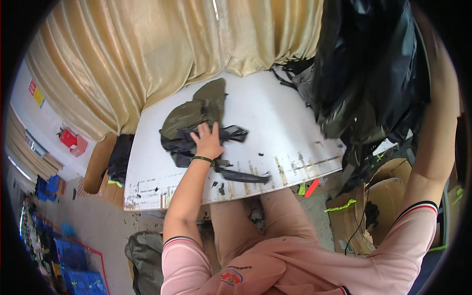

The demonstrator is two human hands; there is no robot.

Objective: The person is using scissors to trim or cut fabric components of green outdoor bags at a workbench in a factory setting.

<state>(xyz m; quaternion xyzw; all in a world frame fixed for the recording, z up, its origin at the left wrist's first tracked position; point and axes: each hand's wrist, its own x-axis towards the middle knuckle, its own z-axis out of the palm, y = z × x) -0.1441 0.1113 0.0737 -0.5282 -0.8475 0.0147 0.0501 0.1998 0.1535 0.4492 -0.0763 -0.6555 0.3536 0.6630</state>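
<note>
My left hand (208, 145), a dark bangle at its wrist, lies flat with fingers spread on a crumpled olive-green and black fabric piece (189, 115). That piece rests on the white tabletop (265, 115), and a black strap (243, 176) trails from it toward the near edge. My right forearm (437, 113) is raised along the right rim beside a large hanging mass of shiny black and olive fabric (368, 64). The right hand itself does not show, so its hold on that fabric cannot be made out.
Gold curtains (128, 54) hang behind the table. An open cardboard box (388, 196) stands below right, near neon-yellow and red strips. Another carton (101, 164) with dark fabric is at the left. A dark fabric bag (147, 255) lies low left, and blue crates (73, 255) stand farther left.
</note>
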